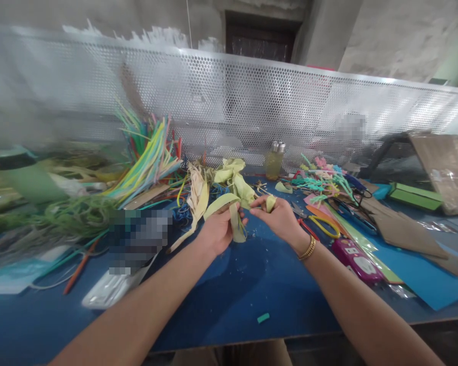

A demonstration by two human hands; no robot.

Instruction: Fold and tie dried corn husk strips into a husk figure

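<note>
My left hand (pixel 220 231) is closed on a pale green, leaf-like strip (pixel 237 223) that loops over the fingers and hangs down. My right hand (pixel 280 218) pinches close beside it, thumb and forefinger together near the strips, with a small yellow-green piece (pixel 270 203) between its fingers. Just beyond both hands lies a crumpled pale green husk-like bundle (pixel 234 178). To the left is a drier, cream-coloured husk-like piece (pixel 197 195) with a long tail. Fingertips partly hide what is gripped.
Coloured pipe cleaners (pixel 148 157) stand at the left, near green cord (pixel 80 213). Yellow-handled scissors (pixel 322 226), a purple case (pixel 356 260) and cardboard (pixel 404 231) lie at the right. A glass bottle (pixel 274 161) stands before the perforated metal panel (pixel 213 107).
</note>
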